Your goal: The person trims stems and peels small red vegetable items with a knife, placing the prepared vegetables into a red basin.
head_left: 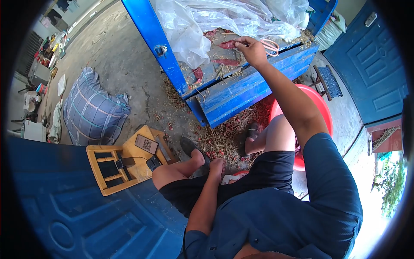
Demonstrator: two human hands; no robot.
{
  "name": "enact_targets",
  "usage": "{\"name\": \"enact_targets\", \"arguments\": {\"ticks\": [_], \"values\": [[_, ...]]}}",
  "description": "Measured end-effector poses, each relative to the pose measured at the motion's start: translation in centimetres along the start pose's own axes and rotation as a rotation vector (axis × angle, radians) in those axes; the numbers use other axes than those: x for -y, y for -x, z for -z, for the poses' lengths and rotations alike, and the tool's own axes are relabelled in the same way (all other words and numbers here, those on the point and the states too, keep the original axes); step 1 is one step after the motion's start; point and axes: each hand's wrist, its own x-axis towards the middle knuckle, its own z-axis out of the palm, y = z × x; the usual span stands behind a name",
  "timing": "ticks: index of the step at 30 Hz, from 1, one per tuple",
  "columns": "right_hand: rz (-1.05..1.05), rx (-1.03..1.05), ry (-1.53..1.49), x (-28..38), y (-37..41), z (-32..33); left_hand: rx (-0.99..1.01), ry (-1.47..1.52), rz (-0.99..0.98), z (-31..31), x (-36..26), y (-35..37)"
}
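My right hand reaches over the blue truck bed, thumb and fingertips pinched on the end of a dark red dried chili pepper. Beside its wrist are the pale pink handles of what look like scissors; their blades are hidden. More red peppers lie near it, one long pepper and a curled pepper at the bed's edge. Resting by my lap, my left hand is closed in a fist, and anything inside is hidden.
Clear plastic sheeting covers much of the bed above its blue tailgate. A red tub stands at my right. Left are a wooden chair with a phone and a stuffed plaid sack. Stalks litter the floor.
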Motion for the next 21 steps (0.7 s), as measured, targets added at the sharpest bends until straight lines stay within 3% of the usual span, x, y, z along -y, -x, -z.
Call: {"name": "enact_targets", "arguments": {"ticks": [2, 4, 6, 8, 10, 14, 17, 21], "values": [[-0.047, -0.075, -0.427, 0.0, 1.1, 1.8, 0.006, -0.005, -0.004, -0.3, -0.1, 0.6], [-0.093, -0.054, -0.422, -0.4, 1.9, 3.0, -0.024, -0.052, -0.004, -0.6, -0.2, 0.6], [-0.214, 0.124, -0.4, -1.2, 3.3, 3.6, 0.0, -0.073, -0.002, -0.7, 0.1, 0.5], [-0.195, 0.032, -0.398, -2.8, 2.9, 3.3, 0.021, -0.099, -0.004, -1.0, 0.1, 0.4], [-0.442, 0.004, -0.747, -1.4, 2.9, 3.7, 0.03, -0.088, 0.009, -1.0, 0.2, 0.5], [-0.358, 0.11, -0.864, 0.7, 6.1, 5.7, 0.036, -0.045, 0.011, -0.2, 0.7, 0.1], [-0.35, 0.47, -0.736, 0.9, 13.8, 5.8, 0.004, -0.06, -0.005, 0.5, 0.9, -0.2], [-0.416, 1.02, -0.462, -2.3, 27.2, 0.6, 0.0, -0.115, 0.012, -0.4, 0.3, 0.6]]}}
